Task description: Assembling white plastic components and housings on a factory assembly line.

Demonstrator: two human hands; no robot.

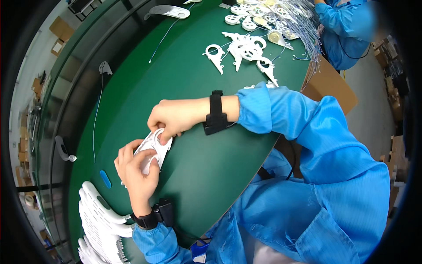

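Note:
A white plastic housing with a round recess at its far end is between my two hands, close over the green table. My left hand grips its near left side, the fingers curled over it and the thumb beside it. From the right, my right hand is closed at the far end, with fingertips pressed at the round recess. Anything small under those fingertips is hidden. Both wrists wear black straps, and the left one carries a small black box.
White shells are stacked at the near left, beside a small blue oval piece. Loose white brackets and a heap of wired white parts lie at the far right. Another person's blue sleeve shows beyond the table.

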